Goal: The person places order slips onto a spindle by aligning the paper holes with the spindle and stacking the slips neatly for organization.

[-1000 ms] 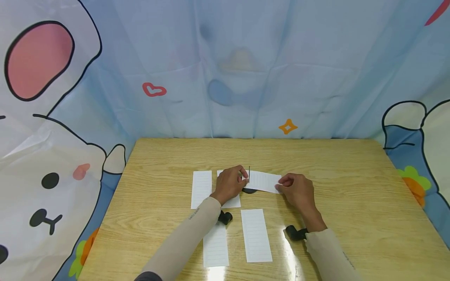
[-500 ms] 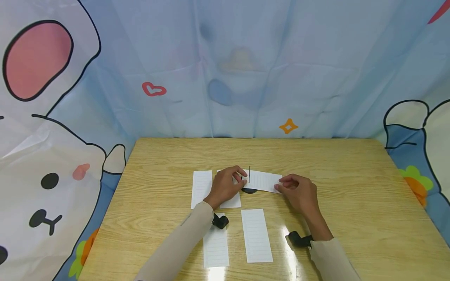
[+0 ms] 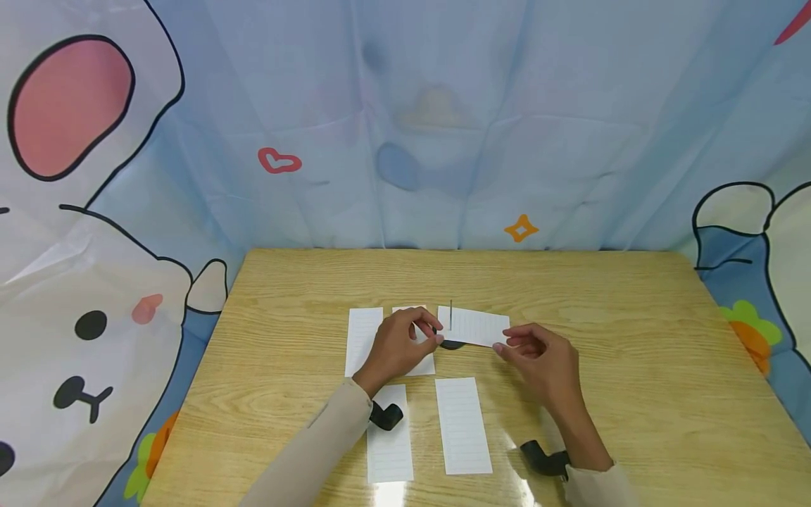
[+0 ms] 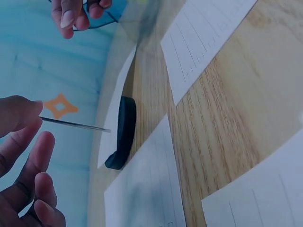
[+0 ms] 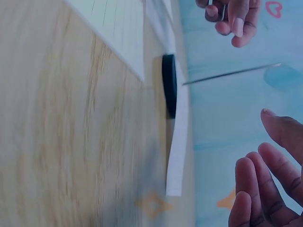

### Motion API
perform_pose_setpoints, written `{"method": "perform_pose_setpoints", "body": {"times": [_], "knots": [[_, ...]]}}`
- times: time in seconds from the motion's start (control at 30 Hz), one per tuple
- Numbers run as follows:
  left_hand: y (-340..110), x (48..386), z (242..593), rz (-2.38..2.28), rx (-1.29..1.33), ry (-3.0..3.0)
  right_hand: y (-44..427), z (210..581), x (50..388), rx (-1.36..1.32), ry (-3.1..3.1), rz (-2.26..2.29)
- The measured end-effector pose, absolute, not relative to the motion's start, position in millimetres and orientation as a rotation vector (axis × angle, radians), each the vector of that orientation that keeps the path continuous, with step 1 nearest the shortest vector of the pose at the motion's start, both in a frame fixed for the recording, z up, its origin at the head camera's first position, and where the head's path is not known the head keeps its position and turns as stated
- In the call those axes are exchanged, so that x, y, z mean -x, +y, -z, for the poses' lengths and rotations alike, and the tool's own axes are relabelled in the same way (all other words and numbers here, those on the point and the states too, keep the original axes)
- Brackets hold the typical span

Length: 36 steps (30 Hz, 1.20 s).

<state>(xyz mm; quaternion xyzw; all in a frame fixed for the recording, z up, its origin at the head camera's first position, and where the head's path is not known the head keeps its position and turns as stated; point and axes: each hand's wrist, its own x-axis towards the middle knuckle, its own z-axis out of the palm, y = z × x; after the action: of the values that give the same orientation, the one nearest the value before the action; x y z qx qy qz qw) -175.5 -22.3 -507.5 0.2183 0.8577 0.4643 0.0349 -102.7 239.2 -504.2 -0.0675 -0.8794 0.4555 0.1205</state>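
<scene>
A lined white paper slip (image 3: pixel 478 328) lies across the black round base (image 3: pixel 453 346) of a paper spike, pierced near its left end by the thin upright metal rod (image 3: pixel 451 313). Just off the slip's left end is my left hand (image 3: pixel 394 346), its fingers loosely bent and holding nothing. My right hand (image 3: pixel 546 360) hovers by the slip's right end. In the right wrist view its relaxed fingers (image 5: pixel 272 187) stand apart from the slip (image 5: pixel 177 161). The left wrist view shows the rod (image 4: pixel 75 124) rising from the slip and the dark base (image 4: pixel 126 132) beneath.
Two more lined slips, the far left slip (image 3: pixel 363 338) and one partly behind my left hand (image 3: pixel 419 364), lie beside the spike. Nearer me lie the front left slip (image 3: pixel 389 451) and front right slip (image 3: pixel 463 426). A patterned curtain (image 3: pixel 405 197) hangs behind the wooden table (image 3: pixel 633 317).
Both hands have drawn back slightly toward me, the left hand leaving the left end of the pierced slip and the right moving a little outward. The slip stays on the spike.
</scene>
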Motion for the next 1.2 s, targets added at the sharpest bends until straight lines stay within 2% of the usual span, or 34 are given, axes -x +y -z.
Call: {"method": "perform_pose_setpoints", "body": {"times": [0.53, 1.2], "knots": [[-20.3, 155.5, 495.6, -1.391, -0.969, 2.561, 211.7, 493.7, 59.0, 0.342, -2.493, -1.399], [-9.9, 160.0, 506.2, -1.142, -1.082, 2.456, 178.4, 517.7, 12.8, 0.509, -2.499, -1.451]]}}
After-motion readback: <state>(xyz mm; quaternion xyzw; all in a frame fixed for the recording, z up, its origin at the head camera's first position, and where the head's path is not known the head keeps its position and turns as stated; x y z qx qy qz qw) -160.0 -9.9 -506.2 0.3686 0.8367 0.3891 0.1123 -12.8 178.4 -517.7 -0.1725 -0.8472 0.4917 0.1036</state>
